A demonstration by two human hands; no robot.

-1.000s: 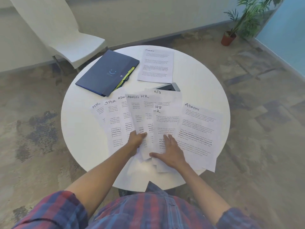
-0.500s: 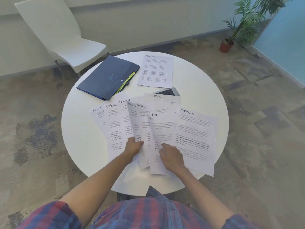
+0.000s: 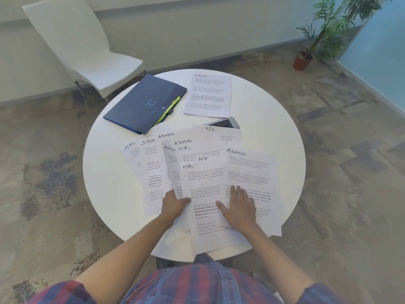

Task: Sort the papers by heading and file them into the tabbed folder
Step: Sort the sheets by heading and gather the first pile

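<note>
Since half a second ago the right hand has slid right off the middle sheets and now lies flat, fingers straight, on the ADMIN sheet, while the left hand keeps its pinch on the lower edge of the fan, thumb on top and fingers curled under. An HR sheet now lies uppermost between the hands, its bottom edge hanging over the near rim of the table. Headings readable across the fan, left to right: HR, SPOR (cut off by the next sheet), ADMIN, ADMIN, HR, a partly covered "HD", and "RTS" at the far top. Bare tabletop is open left of the fan and right of the ADMIN sheet out to the rim. Just beyond the fan a phone peeks out, half covered by paper. Farther back lies the closed blue folder, a pale logo on its cover and yellow tabs along its right edge, and beside it, apart, a single sheet headed FINANCE. Past the table stand a white chair and a potted plant.
</note>
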